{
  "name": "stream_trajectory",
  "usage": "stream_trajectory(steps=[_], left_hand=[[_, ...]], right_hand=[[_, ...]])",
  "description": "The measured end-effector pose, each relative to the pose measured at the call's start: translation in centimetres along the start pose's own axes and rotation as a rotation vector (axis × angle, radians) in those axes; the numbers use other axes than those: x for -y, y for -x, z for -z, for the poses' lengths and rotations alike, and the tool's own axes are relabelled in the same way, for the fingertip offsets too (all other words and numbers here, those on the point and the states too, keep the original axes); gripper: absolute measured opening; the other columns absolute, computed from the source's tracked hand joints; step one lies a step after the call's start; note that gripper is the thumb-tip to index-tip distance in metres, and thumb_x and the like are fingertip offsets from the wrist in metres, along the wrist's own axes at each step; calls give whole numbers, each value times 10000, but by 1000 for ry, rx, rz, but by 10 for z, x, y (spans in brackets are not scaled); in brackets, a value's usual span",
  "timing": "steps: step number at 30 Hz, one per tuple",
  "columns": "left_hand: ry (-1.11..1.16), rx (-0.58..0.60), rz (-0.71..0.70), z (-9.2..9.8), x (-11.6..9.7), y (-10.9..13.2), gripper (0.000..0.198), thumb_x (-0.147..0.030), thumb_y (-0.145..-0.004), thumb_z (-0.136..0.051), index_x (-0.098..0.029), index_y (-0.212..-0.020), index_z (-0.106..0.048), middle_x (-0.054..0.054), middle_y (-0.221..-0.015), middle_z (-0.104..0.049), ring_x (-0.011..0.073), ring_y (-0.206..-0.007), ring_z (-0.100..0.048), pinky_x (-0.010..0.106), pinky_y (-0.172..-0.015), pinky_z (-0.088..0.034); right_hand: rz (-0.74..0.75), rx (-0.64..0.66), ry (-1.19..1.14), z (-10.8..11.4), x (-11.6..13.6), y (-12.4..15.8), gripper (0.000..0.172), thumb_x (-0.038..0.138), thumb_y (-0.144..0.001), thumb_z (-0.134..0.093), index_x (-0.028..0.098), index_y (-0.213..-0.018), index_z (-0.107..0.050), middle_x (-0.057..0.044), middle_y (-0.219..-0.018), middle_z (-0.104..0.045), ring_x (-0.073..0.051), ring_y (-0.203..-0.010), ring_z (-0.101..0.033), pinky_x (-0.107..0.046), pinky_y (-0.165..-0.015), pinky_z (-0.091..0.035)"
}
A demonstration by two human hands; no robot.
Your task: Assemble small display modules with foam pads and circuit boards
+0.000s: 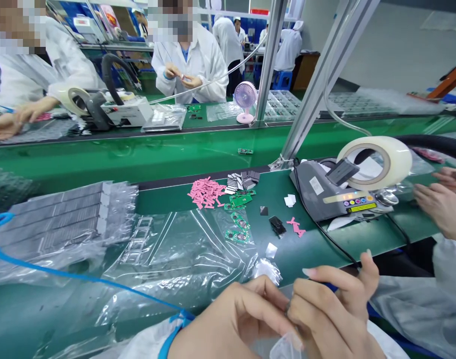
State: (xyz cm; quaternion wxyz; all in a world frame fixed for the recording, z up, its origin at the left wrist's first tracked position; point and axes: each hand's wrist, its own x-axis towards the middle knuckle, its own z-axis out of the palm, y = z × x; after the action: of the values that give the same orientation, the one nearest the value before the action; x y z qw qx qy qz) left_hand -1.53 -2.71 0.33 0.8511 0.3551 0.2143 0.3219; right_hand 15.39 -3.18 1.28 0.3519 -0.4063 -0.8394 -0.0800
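Note:
My left hand (235,319) and my right hand (332,309) meet at the bottom of the view, fingers pinched together around a tiny part that I cannot make out. A scrap of clear film (283,346) hangs below my fingertips. A blue cord (63,274) runs from my left wrist across the bench. Ahead on the green mat lie small green circuit boards (238,224), a pile of pink strips (206,192), small black parts (277,225) and striped black-and-white pieces (242,180).
A grey tape dispenser (336,194) with a big roll of tape (377,162) stands at right, next to a co-worker's hands (442,199). Clear plastic bags (168,254) and wrapped grey trays (59,214) cover the left. A green conveyor (175,149) runs beyond, with people in white coats opposite.

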Motion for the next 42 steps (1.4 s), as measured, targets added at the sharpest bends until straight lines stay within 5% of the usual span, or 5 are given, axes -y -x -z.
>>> stream_trajectory(steps=[23, 27, 33, 39, 42], left_hand=[[344, -268, -126, 15, -4, 5, 317, -401, -616, -783, -193, -854, -756, 56, -1073, -700, 234, -1058, -607, 348, -996, -428], [258, -388, -140, 31, -4, 9, 341, -405, -606, -789, -185, -864, -755, 64, -1051, -724, 235, -1046, -612, 353, -1019, -417], [145, -438, -44, 35, -5, 11, 351, -418, -557, -812, -208, -834, -759, 56, -1167, -622, 272, -1148, -525, 383, -1056, -346], [-53, -317, -18, 26, -6, 7, 379, -454, -486, -832, -250, -798, -766, 51, -1110, -534, 247, -1030, -525, 404, -981, -350], [-105, -269, -29, 22, -7, 4, 372, -446, -442, -846, -257, -754, -774, 49, -1092, -513, 249, -1022, -520, 408, -968, -359]], right_hand=[[-261, 6, -415, -8, -14, 20, 209, 131, -899, -325, 224, -712, -335, 35, -694, -432, -122, -699, -484, -488, -1104, -214], [-430, 406, -272, -48, -29, 43, 167, 184, -912, -335, 227, -766, -405, 12, -751, -507, -147, -715, -520, -411, -894, -448], [-564, 375, -7, -109, -38, 70, 183, 58, -803, -393, 189, -724, -493, -60, -744, -565, -250, -733, -547, -673, -854, -329], [-339, 336, -190, -61, -48, 37, 189, 199, -842, -479, 198, -1031, -483, -68, -995, -606, -198, -947, -579, -408, -881, -454], [-134, 162, -233, -33, -34, 11, 253, 348, -837, -545, 215, -1052, -538, -29, -1016, -636, -201, -997, -561, -502, -1080, -209]])
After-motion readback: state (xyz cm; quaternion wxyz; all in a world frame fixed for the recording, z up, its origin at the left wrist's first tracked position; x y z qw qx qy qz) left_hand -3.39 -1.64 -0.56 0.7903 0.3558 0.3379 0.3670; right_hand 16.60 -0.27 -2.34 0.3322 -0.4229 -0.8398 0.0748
